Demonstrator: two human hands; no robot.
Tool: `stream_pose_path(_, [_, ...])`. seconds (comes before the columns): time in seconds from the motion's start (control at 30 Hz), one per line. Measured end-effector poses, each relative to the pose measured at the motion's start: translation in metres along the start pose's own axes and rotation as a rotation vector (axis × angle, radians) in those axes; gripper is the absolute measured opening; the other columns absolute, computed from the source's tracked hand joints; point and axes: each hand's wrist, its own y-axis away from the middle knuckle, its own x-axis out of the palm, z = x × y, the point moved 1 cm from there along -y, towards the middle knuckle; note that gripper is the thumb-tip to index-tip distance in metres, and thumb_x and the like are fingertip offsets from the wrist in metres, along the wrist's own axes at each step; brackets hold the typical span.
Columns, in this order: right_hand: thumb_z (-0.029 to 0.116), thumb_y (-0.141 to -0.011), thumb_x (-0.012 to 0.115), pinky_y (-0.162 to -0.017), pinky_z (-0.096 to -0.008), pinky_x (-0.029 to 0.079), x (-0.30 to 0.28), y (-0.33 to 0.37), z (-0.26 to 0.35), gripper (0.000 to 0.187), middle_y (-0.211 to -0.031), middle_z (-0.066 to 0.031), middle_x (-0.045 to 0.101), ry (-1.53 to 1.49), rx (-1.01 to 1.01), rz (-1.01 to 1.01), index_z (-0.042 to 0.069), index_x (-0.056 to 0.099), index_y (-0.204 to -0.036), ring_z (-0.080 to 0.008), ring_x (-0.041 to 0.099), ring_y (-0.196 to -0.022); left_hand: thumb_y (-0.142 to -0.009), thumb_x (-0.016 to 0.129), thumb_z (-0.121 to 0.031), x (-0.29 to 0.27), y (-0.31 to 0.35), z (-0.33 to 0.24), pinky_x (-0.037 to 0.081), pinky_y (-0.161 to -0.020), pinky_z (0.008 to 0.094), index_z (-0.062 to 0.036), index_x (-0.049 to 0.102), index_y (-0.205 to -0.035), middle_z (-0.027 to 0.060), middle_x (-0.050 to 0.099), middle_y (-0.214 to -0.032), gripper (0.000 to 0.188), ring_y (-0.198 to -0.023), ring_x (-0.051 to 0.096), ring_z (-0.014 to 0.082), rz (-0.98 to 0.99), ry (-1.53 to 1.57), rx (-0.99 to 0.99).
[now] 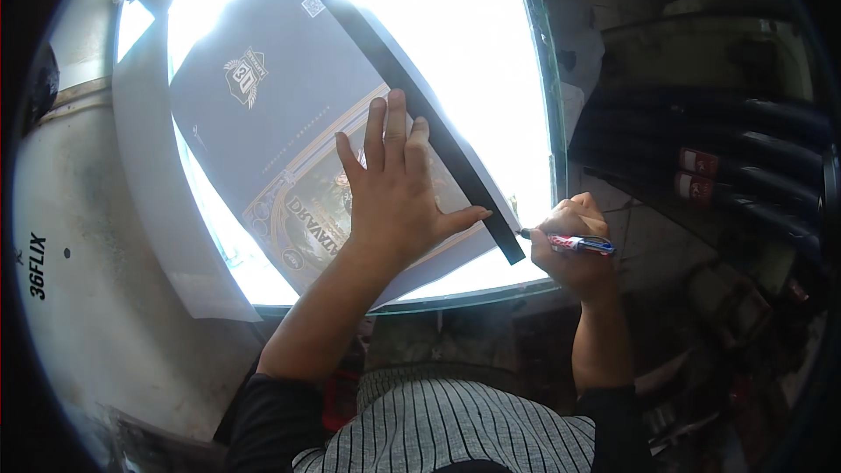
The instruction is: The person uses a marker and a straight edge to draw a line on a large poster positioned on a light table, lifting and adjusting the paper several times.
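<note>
The black straightedge (455, 166) already lying across the printed sheet (228, 131), I am steadying both with my splayed, otherwise empty left hand (394, 197), my right hand (578, 276) gripping a pen (583, 245) beside the straightedge's near end, no drawn line yet showing.

2 hands (396, 197) (584, 273), 1 pen (578, 243), 1 black strip (448, 158).

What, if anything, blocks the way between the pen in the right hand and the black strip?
Nothing visible. The pen in the right hand has its tip beside the black strip; the left hand overlaps it farther up.
</note>
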Motion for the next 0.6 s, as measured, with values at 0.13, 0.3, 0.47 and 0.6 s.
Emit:
stream_pose_path(0.13, [0.011, -0.074, 0.075, -0.068, -0.0334, 0.038, 0.007, -0.005, -0.001, 0.012, -0.063, -0.0004, 0.063, -0.024, -0.005, 0.027, 0.01, 0.063, -0.072, -0.0154, 0.055, -0.055, -0.067, 0.066, -0.084, 0.001, 0.003, 0.004, 0.005, -0.109, 0.0755, 0.0023, 0.033, -0.14, 0.0308, 0.012, -0.158, 0.118, -0.15, 0.006, 0.0446, -0.011, -0.004, -0.003])
stream_pose_path(0.3, [0.013, -0.075, 0.074, -0.067, -0.0331, 0.038, 0.01, -0.038, -0.001, 0.012, -0.063, -0.0009, 0.064, -0.018, -0.054, 0.064, 0.011, 0.064, -0.072, -0.0148, 0.056, -0.054, -0.065, 0.068, -0.084, 0.0, 0.0, -0.001, 0.005, -0.11, 0.075, 0.0034, 0.035, -0.139, 0.0303, 0.012, -0.159, 0.119, -0.151, 0.007, 0.0443, 0.014, 0.014, -0.015])
stream_pose_path(0.47, [0.009, -0.075, 0.073, -0.066, -0.0345, 0.038, 0.014, -0.044, -0.002, 0.011, -0.062, -0.0016, 0.061, 0.009, -0.129, 0.02, 0.011, 0.062, -0.072, -0.0165, 0.056, -0.054, -0.066, 0.067, -0.083, -0.003, -0.002, 0.001, 0.007, -0.11, 0.0742, 0.0037, 0.036, -0.139, 0.029, 0.013, -0.159, 0.117, -0.151, 0.007, 0.0437, 0.014, 0.022, -0.018])
stream_pose_path(0.6, [0.0, -0.073, 0.066, -0.062, -0.0341, 0.045, 0.019, 0.02, 0.005, 0.013, -0.065, -0.0049, 0.058, -0.134, -0.053, -0.037, 0.007, 0.057, -0.079, -0.0187, 0.057, -0.055, -0.067, 0.066, -0.083, -0.008, 0.003, 0.008, 0.008, -0.109, 0.0752, 0.0037, 0.037, -0.139, 0.0285, 0.013, -0.159, 0.116, -0.151, 0.007, 0.0437, -0.03, 0.02, -0.049])
